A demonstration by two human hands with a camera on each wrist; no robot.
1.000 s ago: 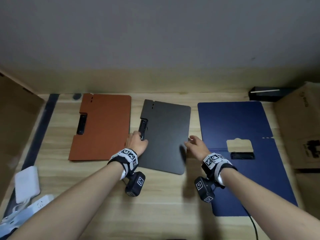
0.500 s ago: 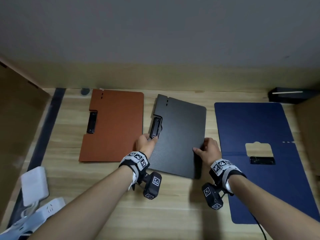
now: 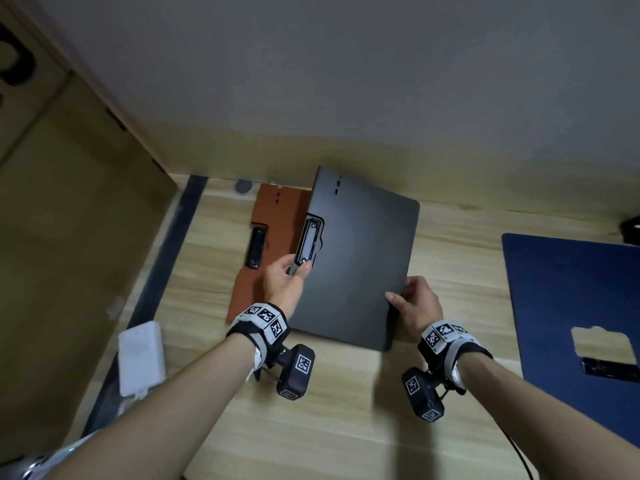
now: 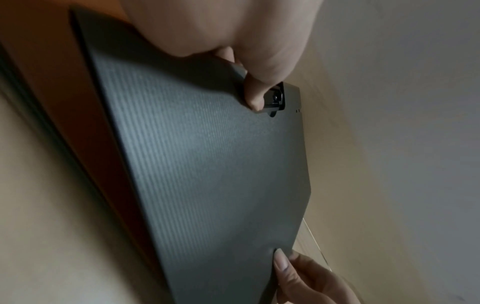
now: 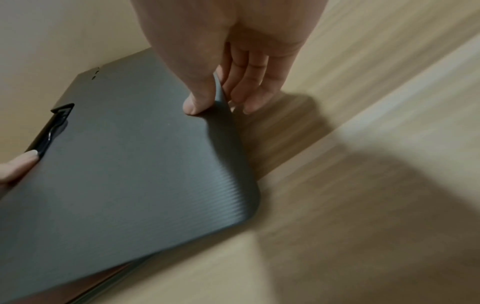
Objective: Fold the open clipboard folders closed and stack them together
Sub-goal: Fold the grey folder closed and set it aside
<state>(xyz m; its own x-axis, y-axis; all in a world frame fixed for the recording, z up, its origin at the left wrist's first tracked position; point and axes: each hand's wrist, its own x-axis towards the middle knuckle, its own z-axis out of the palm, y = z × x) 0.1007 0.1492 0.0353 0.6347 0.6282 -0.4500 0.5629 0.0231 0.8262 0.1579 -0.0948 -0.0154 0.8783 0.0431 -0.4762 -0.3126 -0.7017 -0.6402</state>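
A closed dark grey clipboard folder [image 3: 360, 258] is held off the wooden desk, partly over the closed brown folder [image 3: 273, 216], which lies flat at the back left. My left hand [image 3: 285, 282] pinches the grey folder's left edge at its black clip [image 3: 308, 245], thumb on top [image 4: 255, 98]. Gripping its right edge is my right hand [image 3: 412, 301], thumb on top and fingers underneath [image 5: 249, 90]. A dark blue folder [image 3: 568, 306] lies open and flat at the right with its clip [image 3: 609, 368] showing.
A cardboard panel [image 3: 69, 237] stands along the left side. A white power adapter [image 3: 140, 358] lies at the desk's left edge beside a dark strip. A small black box [image 3: 632, 228] sits at the far right against the wall.
Both hands have taken hold of the grey folder, lifted it and carried it left, so it now overlaps the brown folder. The head view has swung left too.
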